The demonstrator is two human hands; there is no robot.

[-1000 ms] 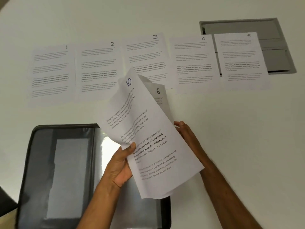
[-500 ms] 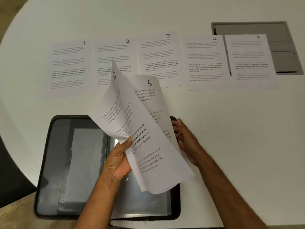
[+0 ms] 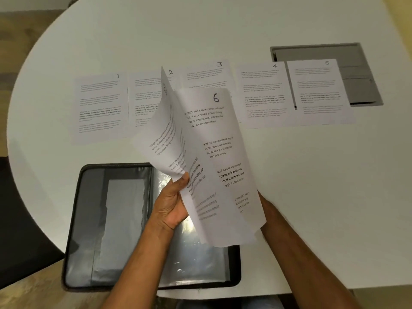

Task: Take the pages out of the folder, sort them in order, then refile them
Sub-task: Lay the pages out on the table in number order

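Observation:
My left hand (image 3: 171,201) grips the lower left edge of a small stack of loose pages held above the table. The top sheet, page 10 (image 3: 166,139), curls up and to the left. Beneath it page 6 (image 3: 218,152) faces me. My right hand (image 3: 264,202) is almost wholly hidden behind the right edge of page 6, so its grip cannot be made out. Pages 1 (image 3: 100,108), 2 (image 3: 145,97), 3 (image 3: 207,73), 4 (image 3: 264,94) and 5 (image 3: 318,90) lie in a row across the white table (image 3: 312,175). The open black folder (image 3: 107,221) with clear sleeves lies at the near edge.
A grey recessed panel (image 3: 352,63) is set in the table at the far right, partly under page 5. A dark chair (image 3: 20,219) stands at the left, over wooden floor. The folder overhangs the table's near edge.
Page 10 has peeled further up and leftward, uncovering page 6 almost fully. My right hand has slid behind the sheets. The view has pulled back, showing more of the table edge.

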